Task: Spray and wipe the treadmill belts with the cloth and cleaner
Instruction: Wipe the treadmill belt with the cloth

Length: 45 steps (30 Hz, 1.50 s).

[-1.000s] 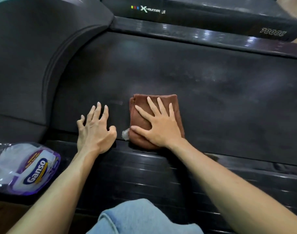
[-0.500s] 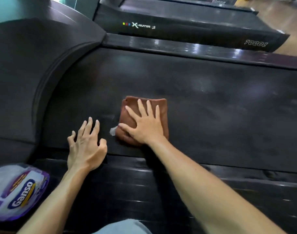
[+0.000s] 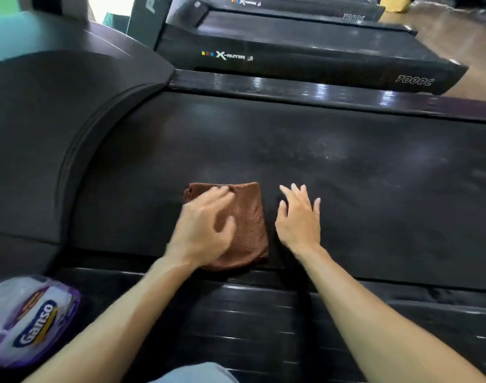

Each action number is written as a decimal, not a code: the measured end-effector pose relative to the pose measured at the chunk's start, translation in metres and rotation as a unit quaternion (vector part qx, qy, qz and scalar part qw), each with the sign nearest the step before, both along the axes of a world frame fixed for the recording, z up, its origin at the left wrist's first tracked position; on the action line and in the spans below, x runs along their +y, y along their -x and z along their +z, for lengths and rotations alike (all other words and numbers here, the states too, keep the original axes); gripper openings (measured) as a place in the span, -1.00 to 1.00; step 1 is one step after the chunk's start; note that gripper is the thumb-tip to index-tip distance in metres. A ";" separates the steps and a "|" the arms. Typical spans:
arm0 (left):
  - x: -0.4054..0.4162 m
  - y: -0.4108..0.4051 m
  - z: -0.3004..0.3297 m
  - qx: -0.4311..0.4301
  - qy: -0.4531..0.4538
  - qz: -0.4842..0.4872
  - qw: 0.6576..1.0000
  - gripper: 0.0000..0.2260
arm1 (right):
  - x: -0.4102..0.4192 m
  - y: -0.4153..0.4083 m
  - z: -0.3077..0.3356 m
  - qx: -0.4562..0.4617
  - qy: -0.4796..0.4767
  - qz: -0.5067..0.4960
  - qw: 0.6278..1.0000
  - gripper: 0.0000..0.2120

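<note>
the folded brown cloth (image 3: pixel 248 225) lies flat on the dark treadmill belt (image 3: pixel 346 189), close to the belt's near edge. the left hand (image 3: pixel 204 230) is over the cloth's left half, fingers loosely spread and blurred; it seems to rest on the fabric, though i cannot tell whether it is pressing or only touching, and the fingers are not curled round it. the right hand (image 3: pixel 298 219) is just beside the cloth's right edge, apart from it, fingers straight and fanned over the bare belt, grasping nothing. faint pale smears show on the belt further to the right. the ribbed black side rail (image 3: pixel 264 327) runs along the near edge under both forearms. at the lower left, on that near side, sits a plastic-wrapped pack (image 3: pixel 29 324) with a purple label (it reads "ganso"). beyond the far rail stands another treadmill (image 3: pixel 305 53) marked "x-runner" and "7000c". a bit of light blue fabric (image 3: pixel 192 374) shows at the bottom edge.
</note>
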<state>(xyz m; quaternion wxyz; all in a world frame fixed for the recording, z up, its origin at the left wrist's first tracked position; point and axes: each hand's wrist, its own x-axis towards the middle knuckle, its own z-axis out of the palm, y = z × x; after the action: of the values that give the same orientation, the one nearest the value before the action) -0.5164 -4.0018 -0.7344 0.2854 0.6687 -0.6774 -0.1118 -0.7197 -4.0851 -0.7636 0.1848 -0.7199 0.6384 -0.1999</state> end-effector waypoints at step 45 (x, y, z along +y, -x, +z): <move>-0.072 -0.097 -0.039 -0.175 -0.170 0.220 0.944 -0.38 | 0.000 0.004 -0.031 0.122 0.040 0.019 0.992 -0.51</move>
<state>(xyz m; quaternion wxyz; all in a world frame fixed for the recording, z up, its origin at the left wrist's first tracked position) -0.4193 -4.0743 -0.7730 0.0619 0.8487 -0.5237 -0.0409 -0.7233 -4.0851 -0.7944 0.0806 -0.7580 0.6336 -0.1323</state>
